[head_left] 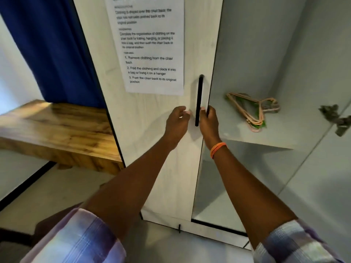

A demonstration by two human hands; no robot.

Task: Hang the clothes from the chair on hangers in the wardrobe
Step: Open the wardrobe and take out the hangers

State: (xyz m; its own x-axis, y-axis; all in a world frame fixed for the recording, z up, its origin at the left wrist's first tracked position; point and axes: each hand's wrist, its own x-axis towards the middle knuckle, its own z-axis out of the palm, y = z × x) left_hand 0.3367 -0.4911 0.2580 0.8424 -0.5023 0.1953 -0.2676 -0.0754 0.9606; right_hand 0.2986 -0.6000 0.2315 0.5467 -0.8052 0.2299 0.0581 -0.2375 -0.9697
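Observation:
A pale wooden wardrobe door (152,149) stands before me, with a black vertical handle (199,99). My right hand (208,120) grips the lower part of that handle, thumb in front and fingers curled behind the door's edge. My left hand (177,122) hovers just left of the handle with loosely curled fingers, holding nothing. The right half of the wardrobe is open. On its grey shelf (247,137) lies a pile of several pink and green hangers (252,111). No clothes or chair are in view.
A printed instruction sheet (148,44) is taped to the door. A wooden desk top (57,133) juts out at the left under a blue curtain (47,44). A metal hinge (336,118) shows on the open right door.

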